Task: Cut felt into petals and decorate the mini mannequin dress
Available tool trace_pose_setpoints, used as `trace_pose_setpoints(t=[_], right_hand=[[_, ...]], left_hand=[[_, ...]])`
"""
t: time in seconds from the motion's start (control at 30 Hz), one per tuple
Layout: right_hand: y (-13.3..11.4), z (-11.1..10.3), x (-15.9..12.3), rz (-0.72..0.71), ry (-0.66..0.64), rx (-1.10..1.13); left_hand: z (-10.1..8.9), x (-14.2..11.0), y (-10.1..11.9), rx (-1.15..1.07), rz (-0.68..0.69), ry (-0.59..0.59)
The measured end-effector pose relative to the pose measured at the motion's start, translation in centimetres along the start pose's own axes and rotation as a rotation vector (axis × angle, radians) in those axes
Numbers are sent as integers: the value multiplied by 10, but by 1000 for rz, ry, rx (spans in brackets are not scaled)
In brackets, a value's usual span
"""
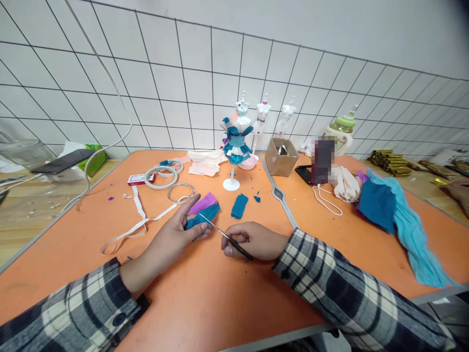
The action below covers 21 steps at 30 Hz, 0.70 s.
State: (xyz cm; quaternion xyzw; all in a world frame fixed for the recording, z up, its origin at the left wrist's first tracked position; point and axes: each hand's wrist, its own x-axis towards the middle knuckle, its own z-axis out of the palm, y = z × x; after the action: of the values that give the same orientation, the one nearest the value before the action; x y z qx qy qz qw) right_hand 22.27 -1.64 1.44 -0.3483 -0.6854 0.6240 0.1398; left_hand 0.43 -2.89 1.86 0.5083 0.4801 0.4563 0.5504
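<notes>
My left hand (175,235) pinches a strip of teal crepe paper (205,216) between thumb and fingers, with the index finger stretched out over a purple paper piece (203,202). My right hand (252,240) is closed round small scissors (225,235), whose thin blades point up-left and touch the teal strip. Both hands rest on the orange table (205,293). A loose teal scrap (239,206) lies just beyond them. Behind it stands a small mannequin (235,142) dressed in teal and white ruffles.
Two bare white mannequins (273,117) stand by the grid wall. Tape rolls (161,177) and white ribbon (137,215) lie at left. A cardboard box (281,156), a phone on a stand (321,161) and a heap of teal and blue paper (399,220) sit at right.
</notes>
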Motion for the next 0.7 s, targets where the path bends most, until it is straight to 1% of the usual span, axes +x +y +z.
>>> trace_pose_setpoints(t=[0.1, 0.17, 0.27, 0.4, 0.53, 0.6, 0.7], right_hand=[[-1, 2, -1, -20, -18, 74], [-1, 4, -1, -19, -17, 77], [-2, 7, -1, -4, -26, 121], [-4, 11, -1, -33, -99, 227], [-4, 12, -2, -112, -166, 265], [-3, 13, -2, -133, -191, 285], [-2, 14, -2, -148, -203, 286]], left_hand=[[-1, -1, -2, -69, -17, -61], [-2, -1, -2, -97, -24, -84], [-4, 0, -2, -70, -3, -96], [-8, 1, -5, -65, 26, -158], [-9, 1, -7, -189, 14, -176], [-8, 1, -6, -220, -4, -185], [-8, 1, -5, -217, -71, -214]])
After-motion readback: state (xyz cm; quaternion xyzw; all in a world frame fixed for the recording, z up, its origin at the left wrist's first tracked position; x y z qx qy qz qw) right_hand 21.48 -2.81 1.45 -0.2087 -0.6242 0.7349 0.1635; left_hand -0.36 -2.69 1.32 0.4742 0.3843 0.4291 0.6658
